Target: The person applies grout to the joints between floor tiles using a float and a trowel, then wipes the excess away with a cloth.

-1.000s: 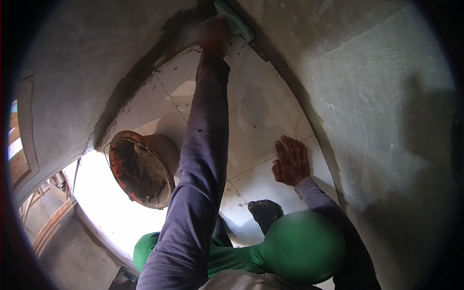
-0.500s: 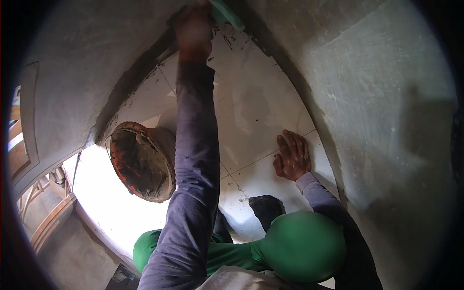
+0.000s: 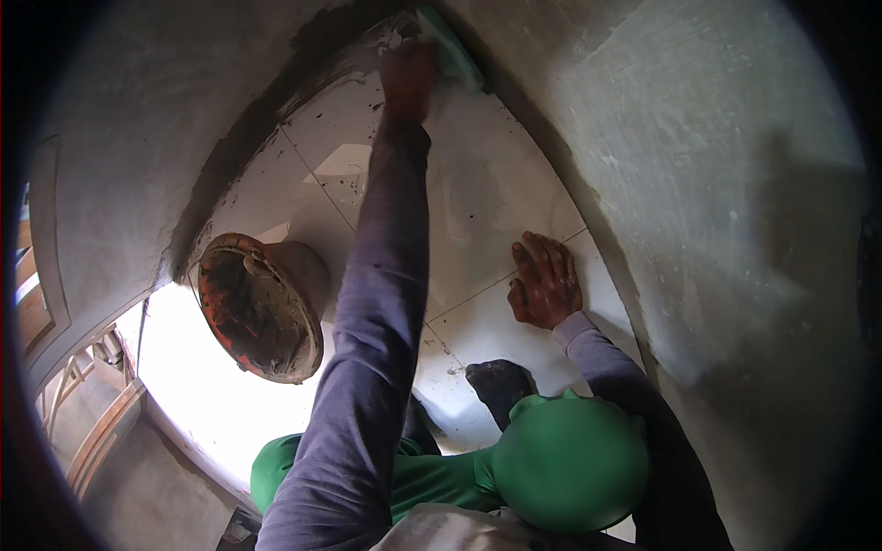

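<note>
My left hand [image 3: 409,81] stretches to the far corner, where it grips a pale green float [image 3: 453,50]. The float lies at the edge of the white tiled floor [image 3: 469,174], along the foot of the right wall. Grey mortar [image 3: 344,55] is smeared in that corner beside the hand. The fingers are blurred and partly hidden by the back of the hand. Flat on the tiles to the right rests my right hand [image 3: 548,280], fingers apart, holding nothing. A mortar-caked bucket [image 3: 310,268] with an orange inside stands left of my left forearm.
Grey plastered walls [image 3: 726,211] close in on both sides, with a dark mortar band [image 3: 220,165] along the left wall's foot. My green-clad knee [image 3: 570,464] and dark-covered foot [image 3: 499,386] are below. Wooden pieces [image 3: 106,432] stand beyond the bright edge at left.
My left hand and the float have moved right and slightly nearer along the corner. The right hand stays flat on the tiles; the whole view has shifted a little.
</note>
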`<state>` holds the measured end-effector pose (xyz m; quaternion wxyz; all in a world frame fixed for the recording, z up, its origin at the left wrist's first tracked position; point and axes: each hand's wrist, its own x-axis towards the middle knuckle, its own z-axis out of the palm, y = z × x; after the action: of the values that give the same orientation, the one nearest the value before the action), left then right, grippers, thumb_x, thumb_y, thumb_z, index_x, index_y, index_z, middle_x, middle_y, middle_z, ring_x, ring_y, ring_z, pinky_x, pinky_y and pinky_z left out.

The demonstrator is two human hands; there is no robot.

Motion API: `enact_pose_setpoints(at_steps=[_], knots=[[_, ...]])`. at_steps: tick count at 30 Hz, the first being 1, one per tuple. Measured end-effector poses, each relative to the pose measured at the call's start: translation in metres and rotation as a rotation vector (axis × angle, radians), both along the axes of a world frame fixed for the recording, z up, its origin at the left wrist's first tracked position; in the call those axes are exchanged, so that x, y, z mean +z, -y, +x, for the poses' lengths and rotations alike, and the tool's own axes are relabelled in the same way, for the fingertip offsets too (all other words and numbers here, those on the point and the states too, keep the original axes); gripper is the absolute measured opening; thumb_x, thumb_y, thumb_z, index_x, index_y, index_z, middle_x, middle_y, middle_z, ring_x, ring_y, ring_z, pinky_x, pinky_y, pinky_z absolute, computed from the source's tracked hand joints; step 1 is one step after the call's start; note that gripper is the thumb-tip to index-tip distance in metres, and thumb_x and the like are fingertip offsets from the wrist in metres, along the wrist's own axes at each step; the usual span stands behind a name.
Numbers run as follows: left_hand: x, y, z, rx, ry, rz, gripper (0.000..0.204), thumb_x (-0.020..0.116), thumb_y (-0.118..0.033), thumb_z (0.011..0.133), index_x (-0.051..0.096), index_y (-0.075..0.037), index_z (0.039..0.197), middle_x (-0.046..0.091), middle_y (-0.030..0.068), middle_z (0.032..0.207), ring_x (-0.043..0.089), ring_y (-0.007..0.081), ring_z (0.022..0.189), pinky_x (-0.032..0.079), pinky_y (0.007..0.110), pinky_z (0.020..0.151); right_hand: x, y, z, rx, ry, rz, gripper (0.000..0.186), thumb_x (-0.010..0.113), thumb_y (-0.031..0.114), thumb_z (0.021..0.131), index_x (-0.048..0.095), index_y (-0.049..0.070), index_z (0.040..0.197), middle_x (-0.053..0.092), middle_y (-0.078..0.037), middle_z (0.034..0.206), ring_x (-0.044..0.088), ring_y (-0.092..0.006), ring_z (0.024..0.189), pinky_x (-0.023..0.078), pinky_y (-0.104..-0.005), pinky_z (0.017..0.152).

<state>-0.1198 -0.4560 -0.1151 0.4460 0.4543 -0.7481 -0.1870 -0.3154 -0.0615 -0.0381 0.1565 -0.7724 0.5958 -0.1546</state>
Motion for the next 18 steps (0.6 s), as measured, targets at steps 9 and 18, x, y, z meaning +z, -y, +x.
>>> enact_pose_setpoints(at_steps=[9,18], knots=[[0.072,-0.174,-0.080,0.229,-0.292,0.631,0.034,0.068,-0.028,0.094,0.074,0.005,0.093,0.069,0.0188,0.072,0.064,0.0213,0.069,0.052,0.045,0.072,0.004,0.003,0.007,0.000,-0.021,-0.031,0.067,0.065,0.025,0.084,0.056,0.003,0.146,0.051,-0.021,0.154,0.047,-0.0410,0.143,0.036,-0.0590,0.120],[0.100,-0.181,-0.085,0.296,-0.672,0.647,0.030,0.068,-0.024,0.097,0.074,0.005,0.097,0.071,0.0107,0.081,0.059,0.0143,0.075,0.049,0.037,0.068,0.003,0.003,0.018,0.037,-0.088,-0.122,0.072,0.066,0.022,0.083,0.047,0.003,0.150,0.050,-0.023,0.152,0.050,-0.0416,0.140,0.038,-0.0581,0.118]])
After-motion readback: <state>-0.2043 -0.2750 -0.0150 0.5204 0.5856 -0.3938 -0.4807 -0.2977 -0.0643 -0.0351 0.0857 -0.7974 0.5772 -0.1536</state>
